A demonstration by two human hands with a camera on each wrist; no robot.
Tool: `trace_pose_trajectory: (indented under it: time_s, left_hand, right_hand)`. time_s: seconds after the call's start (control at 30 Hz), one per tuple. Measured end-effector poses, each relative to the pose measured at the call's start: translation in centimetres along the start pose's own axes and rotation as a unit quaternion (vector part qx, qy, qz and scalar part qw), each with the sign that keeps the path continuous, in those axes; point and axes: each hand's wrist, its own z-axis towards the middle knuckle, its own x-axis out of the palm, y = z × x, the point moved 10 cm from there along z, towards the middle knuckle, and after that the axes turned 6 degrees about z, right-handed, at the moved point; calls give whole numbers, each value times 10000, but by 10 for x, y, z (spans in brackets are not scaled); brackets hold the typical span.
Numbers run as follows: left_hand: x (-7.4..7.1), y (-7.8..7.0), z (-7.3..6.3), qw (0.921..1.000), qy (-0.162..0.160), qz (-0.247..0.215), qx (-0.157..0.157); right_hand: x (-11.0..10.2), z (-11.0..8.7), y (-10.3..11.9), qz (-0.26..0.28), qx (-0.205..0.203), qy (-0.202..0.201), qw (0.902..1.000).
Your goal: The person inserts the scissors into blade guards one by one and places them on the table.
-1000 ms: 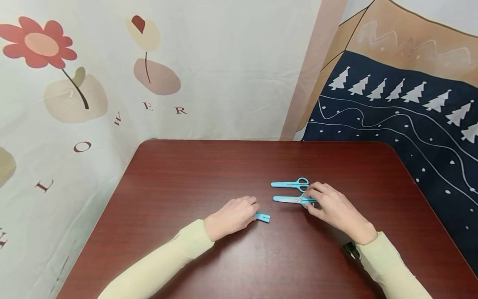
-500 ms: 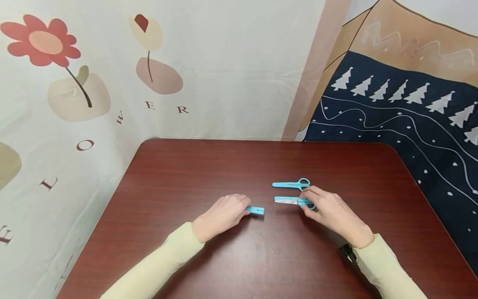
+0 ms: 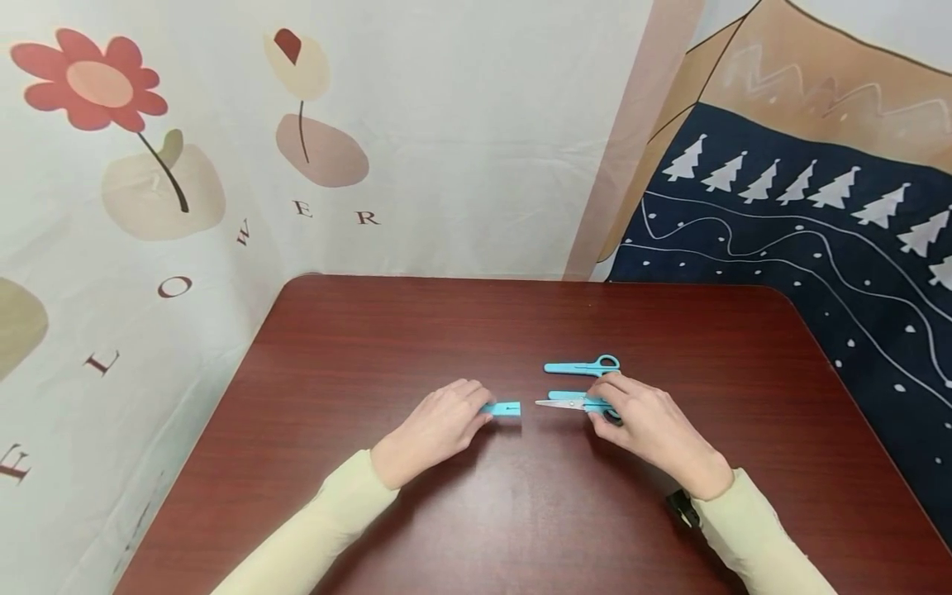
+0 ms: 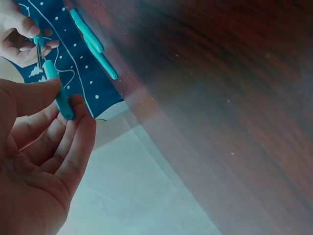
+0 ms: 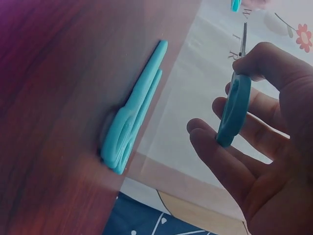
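Observation:
My left hand (image 3: 435, 430) pinches a light-blue scissors sheath (image 3: 508, 409) between thumb and fingers, its mouth facing right. My right hand (image 3: 654, 426) grips a pair of scissors (image 5: 237, 105) by the blue handles. Their bare metal blades (image 3: 559, 403) point left at the sheath, with a small gap between tip and mouth. Both sheath and scissors are held above the table. Behind the held pair lie two more blue scissors, blades covered: the farther pair (image 3: 573, 368) shows nearly whole, while the nearer pair (image 3: 556, 394) is mostly hidden by the held scissors and right hand.
A dark red-brown wooden table (image 3: 402, 330) spreads beneath both hands. Beyond it hangs a pale cloth (image 3: 461, 165) with flowers and letters, and a navy printed panel (image 3: 744, 223) at the right. A dark strap (image 3: 683, 508) shows at the right wrist.
The left hand has drawn a little left and away from me, and its sheath has turned level. My right hand has shifted left, bringing the bare blades away from the covered pair behind.

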Motion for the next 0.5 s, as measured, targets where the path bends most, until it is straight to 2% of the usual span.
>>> trace_pose_trajectory:
  time_s: [0.27,0.5]
  left_hand:
    - [-6,1,-6,9993,-370,-59,40]
    - [-10,-1,-10,9984,-566,-73,65]
  right_hand:
    - [4,3,8,54,-57,-62,9999]
    - [9,6,13,22,-73,13,10000]
